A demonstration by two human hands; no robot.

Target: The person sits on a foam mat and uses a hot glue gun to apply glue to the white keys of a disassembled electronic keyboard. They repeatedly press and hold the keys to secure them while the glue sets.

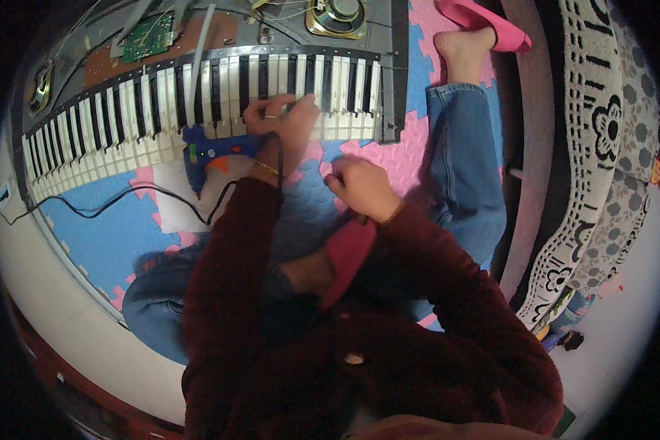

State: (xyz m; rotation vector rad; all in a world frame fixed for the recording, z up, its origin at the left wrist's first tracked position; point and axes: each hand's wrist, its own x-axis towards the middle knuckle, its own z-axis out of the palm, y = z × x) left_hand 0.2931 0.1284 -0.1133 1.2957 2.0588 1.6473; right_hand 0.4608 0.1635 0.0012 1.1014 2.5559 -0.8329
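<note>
My left hand (284,128) is over the front of the keyboard's white and black keys (235,84), its fingers curled in a pinch. What sits between its fingertips is too small to make out. My right hand (365,189) hovers above the mat near my knee, fingers folded in and their tips hidden. Beside my left wrist lies a blue hot glue gun (224,147) with an orange trigger. A long whitish glue stick (196,70) juts from its back across the keys. Under its nozzle is a white sheet (172,213).
Above the keys lies the opened keyboard casing (235,33), with a green circuit board (148,38), wires and a round speaker (337,15). A black cord (117,192) runs left. Pink and blue foam mat (95,235) covers the floor. Patterned fabric (598,147) hangs at right.
</note>
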